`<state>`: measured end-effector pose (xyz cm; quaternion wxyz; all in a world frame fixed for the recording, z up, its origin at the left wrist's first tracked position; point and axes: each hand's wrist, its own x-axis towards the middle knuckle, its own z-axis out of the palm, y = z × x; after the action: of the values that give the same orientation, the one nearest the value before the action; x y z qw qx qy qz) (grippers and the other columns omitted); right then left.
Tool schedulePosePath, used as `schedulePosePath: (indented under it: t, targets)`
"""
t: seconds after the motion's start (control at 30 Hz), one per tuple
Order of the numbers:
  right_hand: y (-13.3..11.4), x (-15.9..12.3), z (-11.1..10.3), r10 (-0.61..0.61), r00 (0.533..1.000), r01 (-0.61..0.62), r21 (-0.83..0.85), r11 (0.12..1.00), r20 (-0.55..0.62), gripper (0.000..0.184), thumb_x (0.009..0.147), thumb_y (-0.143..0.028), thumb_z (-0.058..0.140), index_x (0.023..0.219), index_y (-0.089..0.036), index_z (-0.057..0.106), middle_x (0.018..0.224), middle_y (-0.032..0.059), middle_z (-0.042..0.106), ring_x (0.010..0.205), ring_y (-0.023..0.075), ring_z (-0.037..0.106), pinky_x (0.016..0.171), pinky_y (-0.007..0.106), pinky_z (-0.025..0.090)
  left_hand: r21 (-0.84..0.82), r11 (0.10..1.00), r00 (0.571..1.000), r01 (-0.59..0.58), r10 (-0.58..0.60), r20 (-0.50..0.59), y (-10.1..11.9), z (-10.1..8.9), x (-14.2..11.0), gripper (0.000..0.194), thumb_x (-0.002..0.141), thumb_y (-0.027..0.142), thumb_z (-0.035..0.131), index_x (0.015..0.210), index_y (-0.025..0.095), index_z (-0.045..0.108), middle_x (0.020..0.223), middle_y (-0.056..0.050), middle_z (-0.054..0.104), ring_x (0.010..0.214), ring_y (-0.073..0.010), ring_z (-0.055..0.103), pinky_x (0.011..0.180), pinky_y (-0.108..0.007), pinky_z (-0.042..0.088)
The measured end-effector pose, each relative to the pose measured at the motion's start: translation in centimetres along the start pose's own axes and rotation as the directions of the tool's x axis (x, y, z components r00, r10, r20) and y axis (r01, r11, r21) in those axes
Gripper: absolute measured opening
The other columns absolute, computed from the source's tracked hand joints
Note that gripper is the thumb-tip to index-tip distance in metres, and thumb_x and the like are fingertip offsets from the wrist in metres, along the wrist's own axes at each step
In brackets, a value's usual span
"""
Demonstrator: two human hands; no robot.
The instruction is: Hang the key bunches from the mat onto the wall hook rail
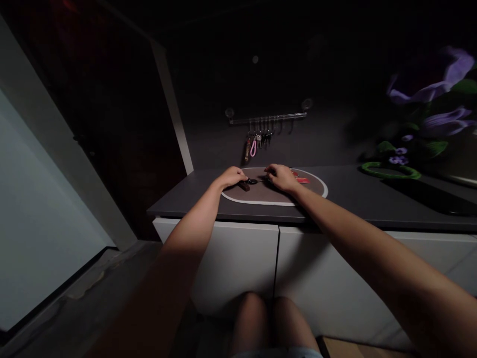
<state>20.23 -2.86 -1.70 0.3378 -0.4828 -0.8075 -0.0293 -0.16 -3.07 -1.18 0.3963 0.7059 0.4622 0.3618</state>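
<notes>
The left hand (233, 176) and right hand (281, 178) lie half-closed on an oval tray (261, 195) on the bench (335, 199), either side of a small black fob (252, 181); it's too dim to tell if either grip holds it. In the tray, a brown tag (244, 186) sits at the fob's 8 o'clock, a red packet (300, 176) at 3 o'clock.

left hand (233, 177), right hand (281, 178), keyring (252, 181), oval mat (261, 195)

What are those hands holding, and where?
The left hand and right hand seem to pinch a small dark key fob at opposite ends; dim light hides the exact hold.
</notes>
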Motion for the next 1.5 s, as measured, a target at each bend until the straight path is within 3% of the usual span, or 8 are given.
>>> schedulePosePath:
  t: [0.1, 0.2, 0.4, 0.77, 1.07, 1.5]
  targets:
    - [0.1, 0.2, 0.3, -0.044, 0.999, 0.044, -0.01, 0.999, 0.013, 0.024, 0.076, -0.014, 0.048, 0.095, -0.015, 0.063, 0.096, 0.0102, 0.066, 0.089, 0.0208, 0.058, 0.08, 0.029, 0.041, -0.074, 0.997, 1.0, -0.001, 0.001, -0.004, 0.3, 0.2, -0.1, 0.013, 0.068, 0.018, 0.061, 0.06, 0.011, 0.056, 0.05, -0.004, 0.061, 0.05, -0.015, 0.059, 0.061, -0.029, 0.045]
    - [0.0, 0.3, 0.5, -0.069, 0.997, 0.069, -0.01, 0.998, 0.021, 0.024, 0.078, -0.017, 0.047, 0.095, -0.015, 0.063, 0.097, 0.0108, 0.065, 0.09, 0.0216, 0.058, 0.079, 0.03, 0.041, -0.1, 0.993, 0.996, -0.055, 0.048, -0.077, 0.4, 0.2, 0.0, 0.012, 0.068, 0.02, 0.063, 0.063, 0.01, 0.057, 0.053, -0.002, 0.058, 0.048, -0.0117, 0.055, 0.06, -0.027, 0.044]
    - [-0.3, 0.3, 0.4, -0.093, 0.995, 0.093, -0.002, 0.996, 0.021, 0.022, 0.08, -0.02, 0.046, 0.095, -0.016, 0.062, 0.097, 0.0101, 0.065, 0.089, 0.02, 0.057, 0.079, 0.028, 0.04, -0.179, 0.972, 0.981, -0.149, 0.123, -0.15, 0.3, 0.1, 0.7, 0.015, 0.066, 0.023, 0.066, 0.066, 0.01, 0.059, 0.061, -0.001, 0.058, 0.056, -0.0074, 0.051, 0.062, -0.023, 0.041]
    - [-1.2, 0.3, 0.3, -0.189, 0.978, 0.199, 0.124, 0.972, -0.082, 0.028, 0.088, -0.03, 0.036, 0.1, -0.018, 0.057, 0.098, 0.0088, 0.061, 0.092, 0.0178, 0.053, 0.083, 0.027, 0.038, -0.395, 0.893, 0.976, -0.216, 0.199, -0.084, 1.3, 0.6, 0.3, 0.029, 0.061, 0.033, 0.071, 0.075, 0.01, 0.06, 0.074, -0.002, 0.062, 0.069, -0.0078, 0.055, 0.072, -0.022, 0.04]
    - [-2.0, 0.1, 0.2, -0.276, 0.958, 0.287, 0.221, 0.932, -0.08, 0.03, 0.089, -0.032, 0.03, 0.098, -0.019, 0.055, 0.095, 0.0071, 0.059, 0.09, 0.0164, 0.051, 0.083, 0.026, 0.037, -0.498, 0.84, 0.976, -0.213, 0.2, -0.08, 1.4, 0.9, 0.4, 0.027, 0.063, 0.031, 0.071, 0.075, 0.011, 0.057, 0.075, -0.001, 0.06, 0.071, -0.007, 0.055, 0.073, -0.021, 0.042]
    - [-2.1, 0.0, 0.2, -0.209, 0.959, 0.26, 0.313, 0.913, -0.19, 0.023, 0.084, -0.032, 0.043, 0.09, -0.019, 0.061, 0.09, 0.0058, 0.061, 0.086, 0.0156, 0.054, 0.081, 0.027, 0.04, -0.647, 0.742, 0.98, -0.174, 0.197, -0.037, 1.2, 1.5, 0.6, 0.022, 0.065, 0.025, 0.07, 0.076, 0.011, 0.057, 0.075, -0.001, 0.061, 0.074, -0.0084, 0.057, 0.078, -0.025, 0.043]
